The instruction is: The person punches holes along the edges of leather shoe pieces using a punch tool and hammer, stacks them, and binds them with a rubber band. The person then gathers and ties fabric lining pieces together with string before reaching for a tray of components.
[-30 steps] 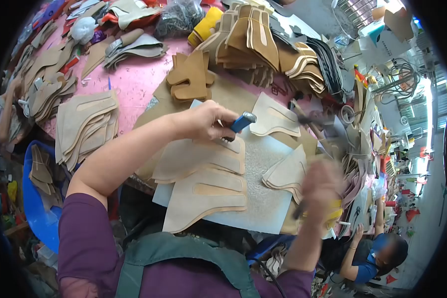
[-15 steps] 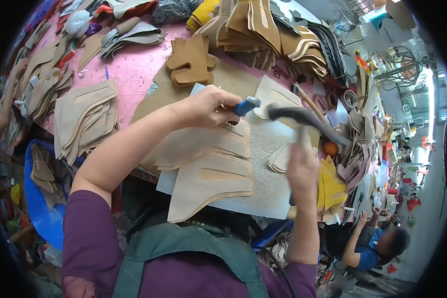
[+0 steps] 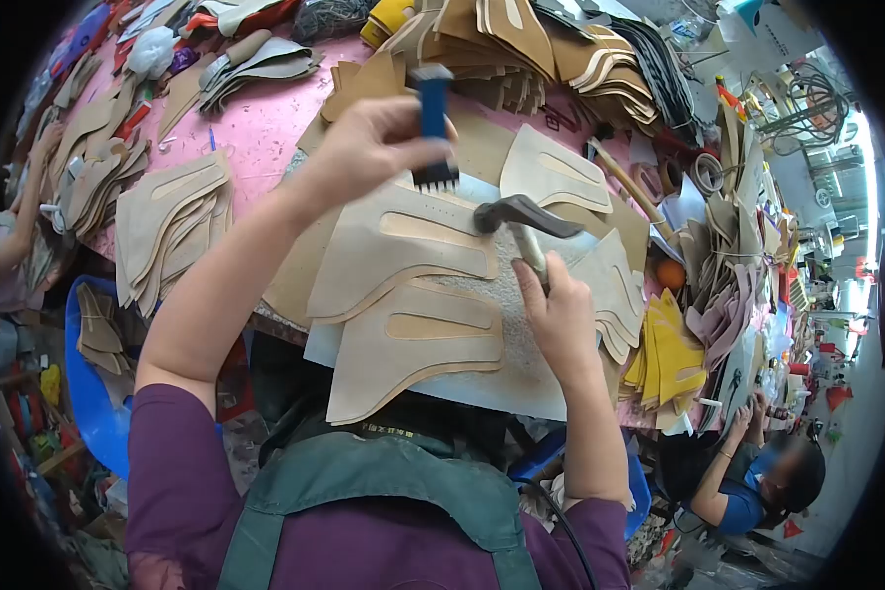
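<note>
My left hand is closed around a blue pronged punch, its row of dark teeth pointing down, raised over the upper beige leather piece. A line of small holes shows along that piece's upper edge. My right hand grips the pale handle of a hammer, whose dark head hangs over the right end of the same piece. Overlapping it below lies a second beige leather piece with a long cut-out. Both rest on a pale, pitted board.
More beige pieces lie beyond and right of the board. Stacks of brown leather, yellow pieces and a beige pile surround it on the pink table. A co-worker sits at right; another person's arm shows at left.
My left hand has risen and turned the punch from slanting to upright, teeth down. My right hand has moved left with the hammer, uncovering the beige pieces at the right.
</note>
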Available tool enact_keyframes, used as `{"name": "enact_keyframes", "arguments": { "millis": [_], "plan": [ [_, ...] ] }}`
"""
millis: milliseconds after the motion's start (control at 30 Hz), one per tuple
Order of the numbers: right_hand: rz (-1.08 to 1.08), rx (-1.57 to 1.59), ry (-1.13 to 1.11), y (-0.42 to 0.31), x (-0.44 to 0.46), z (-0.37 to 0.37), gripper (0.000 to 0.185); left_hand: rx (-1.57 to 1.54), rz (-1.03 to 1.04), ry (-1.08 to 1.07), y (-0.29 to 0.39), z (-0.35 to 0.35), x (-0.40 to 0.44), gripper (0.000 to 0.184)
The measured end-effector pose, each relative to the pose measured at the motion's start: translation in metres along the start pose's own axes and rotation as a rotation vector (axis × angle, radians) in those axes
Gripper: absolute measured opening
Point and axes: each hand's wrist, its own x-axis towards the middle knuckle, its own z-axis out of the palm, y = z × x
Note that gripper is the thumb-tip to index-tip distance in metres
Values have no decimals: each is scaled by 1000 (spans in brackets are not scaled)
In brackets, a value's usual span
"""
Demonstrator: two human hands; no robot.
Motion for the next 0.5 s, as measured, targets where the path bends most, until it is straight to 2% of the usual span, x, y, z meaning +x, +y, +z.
{"name": "enact_keyframes", "arguments": {
  "millis": [133,300,500],
  "plan": [
    [-37,1,76,1,-20,-9,29,219,-85,-198,11,25,-24,15],
    [-110,-90,146,17,-41,14,28,245,-83,-233,-11,32,-25,14],
    [-87,-69,153,20,-41,18,27,254,-74,-238,-13,33,-25,15]
  ]
}}
